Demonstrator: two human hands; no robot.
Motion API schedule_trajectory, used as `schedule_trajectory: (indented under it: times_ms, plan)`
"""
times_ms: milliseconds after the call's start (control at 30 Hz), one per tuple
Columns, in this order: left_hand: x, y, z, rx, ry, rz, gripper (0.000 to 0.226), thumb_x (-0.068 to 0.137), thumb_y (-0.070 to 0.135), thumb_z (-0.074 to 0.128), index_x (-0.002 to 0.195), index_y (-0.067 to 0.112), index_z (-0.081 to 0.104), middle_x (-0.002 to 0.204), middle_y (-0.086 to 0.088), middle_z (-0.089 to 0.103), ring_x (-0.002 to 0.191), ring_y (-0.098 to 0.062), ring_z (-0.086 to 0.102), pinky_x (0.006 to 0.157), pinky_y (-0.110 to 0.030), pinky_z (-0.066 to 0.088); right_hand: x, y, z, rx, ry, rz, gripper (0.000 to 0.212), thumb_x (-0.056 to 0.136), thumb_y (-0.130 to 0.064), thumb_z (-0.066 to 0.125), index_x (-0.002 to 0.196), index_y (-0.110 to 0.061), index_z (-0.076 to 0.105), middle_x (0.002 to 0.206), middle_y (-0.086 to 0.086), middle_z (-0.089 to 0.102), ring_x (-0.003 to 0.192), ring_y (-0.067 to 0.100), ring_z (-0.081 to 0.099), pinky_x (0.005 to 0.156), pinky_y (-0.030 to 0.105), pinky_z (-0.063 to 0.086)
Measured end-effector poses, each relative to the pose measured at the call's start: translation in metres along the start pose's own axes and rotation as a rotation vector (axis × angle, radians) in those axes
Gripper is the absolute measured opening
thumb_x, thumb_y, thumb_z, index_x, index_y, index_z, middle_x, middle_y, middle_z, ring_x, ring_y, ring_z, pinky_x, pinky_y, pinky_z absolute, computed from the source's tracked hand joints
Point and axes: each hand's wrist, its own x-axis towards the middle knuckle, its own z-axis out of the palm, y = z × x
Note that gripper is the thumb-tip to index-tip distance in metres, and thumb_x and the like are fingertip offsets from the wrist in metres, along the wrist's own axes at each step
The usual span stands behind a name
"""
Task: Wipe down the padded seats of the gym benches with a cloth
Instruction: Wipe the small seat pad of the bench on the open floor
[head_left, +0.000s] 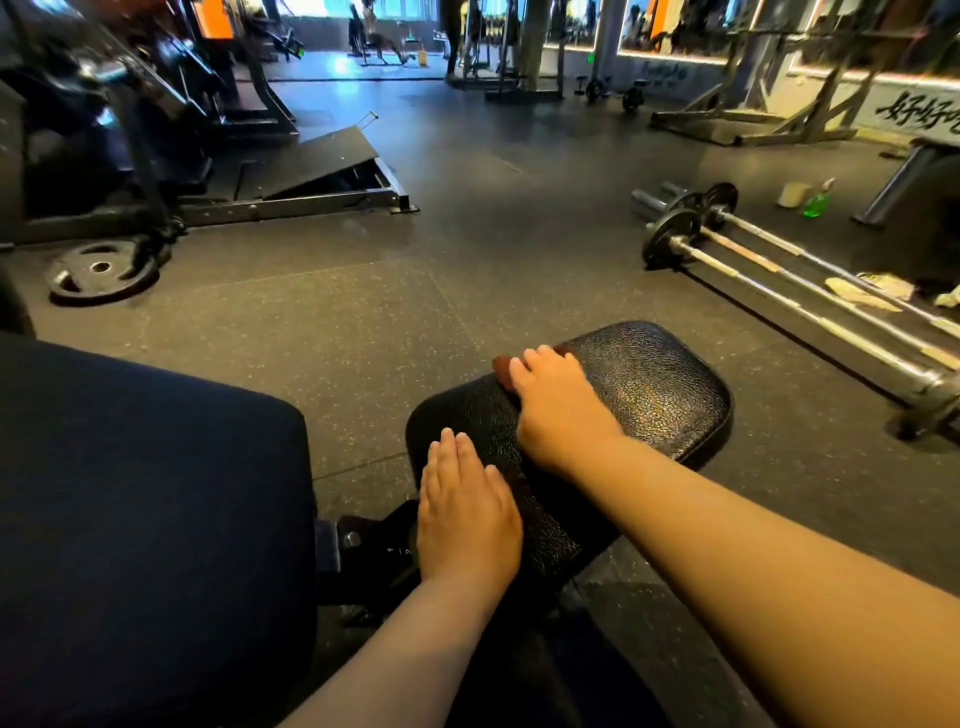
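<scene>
Dark speckled rubber floor spreads across a dim gym, with barbells lying well off beyond the right hand and a weight plate far out past the left hand. A green spray bottle stands beyond the barbells. Close in, the black padded seat of a bench carries both hands. The right hand lies flat, fingers spread, pressing a reddish-brown cloth onto the pad; only a strip of cloth shows past the fingertips. The left hand rests open and flat, holding nothing, on the seat's near edge. A larger dark pad sits just beside the left hand.
</scene>
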Motion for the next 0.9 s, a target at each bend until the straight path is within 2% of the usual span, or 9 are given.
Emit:
schedule_trajectory:
  times_ms: [100,167,267,367,467,600,667,767,900]
  plan:
    - [0.000,-0.006,-0.004,-0.024,-0.005,-0.039,0.057,0.108,0.032,0.020,0.160,0.016,0.005,0.168,0.003,-0.004,0.153,-0.012,-0.006,0.125,-0.034,0.003,-0.005,-0.030,0.003,0.007,-0.214,-0.266,0.070,0.094,-0.027,0.058,0.155,-0.010,0.029,0.160,0.012,0.029,0.149,0.028,0.020,0.122,0.040,0.011]
    - [-0.001,-0.009,-0.005,-0.033,-0.012,-0.033,0.056,0.108,0.032,0.021,0.160,0.016,0.007,0.168,0.003,-0.003,0.153,-0.013,-0.005,0.124,-0.034,0.004,0.000,-0.012,-0.006,0.025,-0.244,-0.291,0.061,0.095,-0.017,0.054,0.153,-0.011,0.036,0.158,0.011,0.035,0.147,0.029,0.026,0.121,0.039,0.017]
    - [-0.003,-0.017,-0.007,-0.024,-0.028,-0.026,0.056,0.108,0.033,0.022,0.160,0.016,0.009,0.168,0.002,-0.001,0.154,-0.014,-0.003,0.124,-0.034,0.006,0.002,0.033,-0.013,0.031,-0.042,-0.090,0.043,0.088,-0.009,0.050,0.130,-0.004,0.056,0.130,0.015,0.055,0.121,0.033,0.046,0.106,0.044,0.035]
    - [-0.008,-0.027,-0.011,-0.008,-0.050,-0.032,0.055,0.108,0.034,0.022,0.160,0.017,0.011,0.168,0.002,0.000,0.154,-0.015,-0.001,0.123,-0.037,0.009,-0.009,0.023,-0.005,-0.024,0.096,-0.006,0.041,0.081,-0.019,0.040,0.115,-0.004,0.057,0.115,0.015,0.057,0.112,0.036,0.049,0.098,0.046,0.037]
    - [-0.012,-0.034,-0.016,-0.010,-0.071,-0.059,0.055,0.108,0.033,0.023,0.159,0.016,0.012,0.168,0.002,0.001,0.154,-0.016,0.000,0.123,-0.037,0.009,-0.035,-0.032,0.012,0.058,-0.043,-0.157,0.053,0.090,-0.023,0.047,0.141,-0.005,0.046,0.142,0.016,0.046,0.136,0.034,0.036,0.116,0.043,0.021]
    - [-0.016,-0.037,-0.020,-0.036,-0.075,-0.078,0.054,0.108,0.030,0.025,0.158,0.012,0.017,0.167,-0.002,0.006,0.153,-0.019,0.006,0.123,-0.039,0.014,-0.057,-0.048,0.013,0.111,-0.158,-0.364,0.057,0.101,-0.022,0.044,0.155,-0.010,0.031,0.162,0.012,0.028,0.151,0.027,0.018,0.123,0.036,0.009]
    - [-0.018,-0.037,-0.020,-0.034,-0.083,-0.065,0.053,0.108,0.028,0.026,0.158,0.012,0.017,0.167,-0.002,0.007,0.153,-0.020,0.007,0.123,-0.038,0.014,-0.053,-0.024,0.000,0.095,-0.169,-0.333,0.057,0.095,-0.013,0.049,0.151,-0.009,0.040,0.156,0.011,0.038,0.146,0.028,0.027,0.121,0.035,0.016]
    - [-0.020,-0.040,-0.022,-0.029,-0.096,-0.048,0.053,0.108,0.024,0.026,0.158,0.012,0.016,0.167,-0.003,0.007,0.153,-0.020,0.007,0.124,-0.039,0.014,-0.051,0.018,-0.016,0.036,-0.013,-0.131,0.047,0.088,-0.008,0.049,0.134,-0.001,0.054,0.137,0.017,0.055,0.129,0.034,0.043,0.112,0.043,0.029]
    - [-0.027,-0.048,-0.026,-0.026,-0.105,-0.037,0.056,0.105,0.016,0.031,0.158,0.012,0.016,0.167,-0.003,0.008,0.153,-0.021,0.008,0.124,-0.042,0.015,-0.066,-0.012,0.001,0.006,0.066,-0.047,0.057,0.075,-0.025,0.025,0.114,-0.001,0.059,0.114,0.017,0.057,0.109,0.037,0.049,0.097,0.049,0.040]
